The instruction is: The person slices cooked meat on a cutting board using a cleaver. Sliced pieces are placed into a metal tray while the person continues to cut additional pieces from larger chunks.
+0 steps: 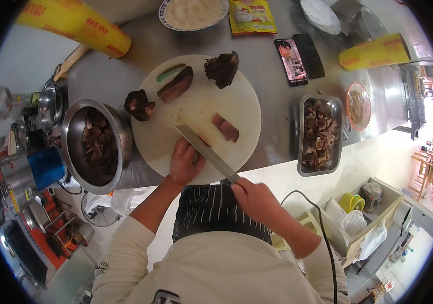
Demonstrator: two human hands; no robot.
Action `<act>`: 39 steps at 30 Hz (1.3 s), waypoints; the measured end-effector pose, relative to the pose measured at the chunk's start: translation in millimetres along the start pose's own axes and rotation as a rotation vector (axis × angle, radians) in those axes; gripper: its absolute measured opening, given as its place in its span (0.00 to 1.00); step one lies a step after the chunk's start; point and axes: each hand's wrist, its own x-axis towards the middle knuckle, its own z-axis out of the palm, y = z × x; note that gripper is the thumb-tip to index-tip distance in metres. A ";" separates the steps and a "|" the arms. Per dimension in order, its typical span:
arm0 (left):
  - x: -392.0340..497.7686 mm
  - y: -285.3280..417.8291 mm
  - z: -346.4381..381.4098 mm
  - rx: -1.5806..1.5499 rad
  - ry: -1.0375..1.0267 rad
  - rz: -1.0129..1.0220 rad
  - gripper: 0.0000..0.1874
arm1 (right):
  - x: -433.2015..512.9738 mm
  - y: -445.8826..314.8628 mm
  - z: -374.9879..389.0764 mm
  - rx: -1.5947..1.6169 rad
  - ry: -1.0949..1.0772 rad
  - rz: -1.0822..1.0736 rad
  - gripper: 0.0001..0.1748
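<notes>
A long-bladed kitchen knife (207, 151) lies diagonally over a round white cutting board (155, 144), its handle gripped by my right hand (252, 197) at the board's near edge. My left hand (186, 163) rests on the board with curled fingers against the blade's near side; what is under them is hidden. Just beyond the blade shows a thin meat slice (205, 141). Cut meat slices (226, 127) lie to the right. Farther back are a larger cut meat piece (176, 85), a green-handled tool (171, 72) and dark meat chunks (222, 69), (139, 105).
Left of the board stands a steel bowl (72, 144) of dark meat. A steel tray (301, 152) of cut meat sits at the right edge. Two phones (291, 62), a yellow seasoning packet (252, 17), a patterned bowl (163, 21) and yellow wrap rolls (376, 52), (83, 28) surround the board.
</notes>
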 end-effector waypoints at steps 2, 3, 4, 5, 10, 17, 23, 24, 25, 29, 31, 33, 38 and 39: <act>-2.0 -2.5 0.1 -0.026 -0.019 -0.003 0.22 | -10.6 4.2 -7.4 -0.018 -0.021 0.002 0.17; -2.7 -3.3 0.3 -0.046 -0.029 -0.009 0.23 | -10.2 5.2 -8.9 0.002 -0.027 -0.016 0.17; -3.3 -3.7 0.5 -0.039 -0.025 -0.009 0.23 | -7.4 5.8 -9.4 -0.008 -0.061 0.030 0.17; -3.1 -4.0 1.2 -0.038 -0.016 -0.014 0.23 | 3.9 5.3 -5.4 0.024 0.001 -0.060 0.17; -0.3 -2.6 1.8 -0.007 0.027 0.021 0.22 | 67.5 3.8 27.5 0.100 0.106 -0.229 0.17; -5.7 -3.7 2.8 -0.003 0.059 0.021 0.19 | 40.9 14.2 -0.3 0.079 0.058 -0.124 0.20; -8.3 -4.0 5.6 -0.008 0.068 -0.015 0.19 | 2.7 2.2 -13.7 0.075 0.039 -0.004 0.19; -7.2 -3.9 6.3 -0.007 0.063 -0.014 0.19 | -0.4 0.3 -11.3 0.069 0.044 -0.033 0.19; -6.6 -3.6 6.5 -0.009 0.051 -0.012 0.20 | -3.3 -1.3 -8.1 0.060 0.049 -0.062 0.18; -7.1 -2.8 3.0 -0.008 0.011 -0.005 0.23 | -15.4 -1.0 -4.4 0.045 0.015 -0.080 0.17; -7.3 -3.7 2.3 -0.014 0.005 0.001 0.24 | -27.5 1.5 -9.8 0.050 -0.039 0.010 0.16; -7.2 -4.8 2.8 -0.027 0.002 0.003 0.23 | -35.5 2.5 -15.4 0.058 -0.067 0.046 0.16; -5.2 -6.5 4.9 -0.016 0.030 0.015 0.23 | -6.7 -6.9 -8.3 -0.010 -0.051 0.017 0.16; -5.2 -6.0 4.9 -0.008 0.031 0.015 0.23 | 6.0 -9.7 -2.9 0.045 -0.011 -0.058 0.17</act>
